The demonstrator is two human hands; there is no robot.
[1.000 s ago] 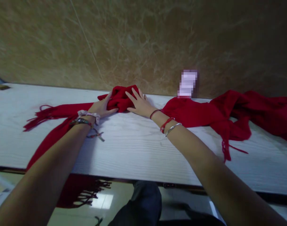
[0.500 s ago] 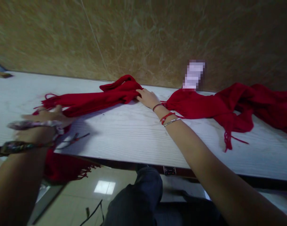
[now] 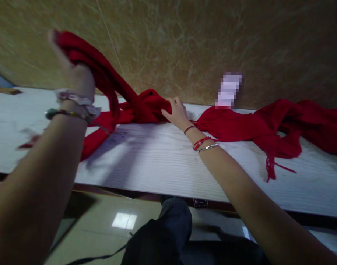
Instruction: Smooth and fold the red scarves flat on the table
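Note:
A red scarf (image 3: 129, 114) lies lengthwise on the white wood-grain tabletop, bunched near its right end. My left hand (image 3: 77, 71) grips a folded length of it and holds it up at the left, so that it slants down to the bunched part; motion blurs the fingers. At the bunched end, my right hand (image 3: 178, 112) is closed on the cloth, thumb in front and fingers behind. To the right of that hand lies a second red scarf (image 3: 229, 123), crumpled, with fringe hanging toward the front.
A brown marbled wall (image 3: 168, 48) rises behind the narrow table (image 3: 162, 158). A blurred-out pale tag (image 3: 229, 90) stands above the second scarf. My knee (image 3: 171, 221) is below the table's front edge. A wooden piece (image 3: 5, 90) lies at the far left.
My left hand has gone from low on the table up toward the wall, lifting the scarf. The fringed part that hung below the front edge has come up. My right hand stays in place.

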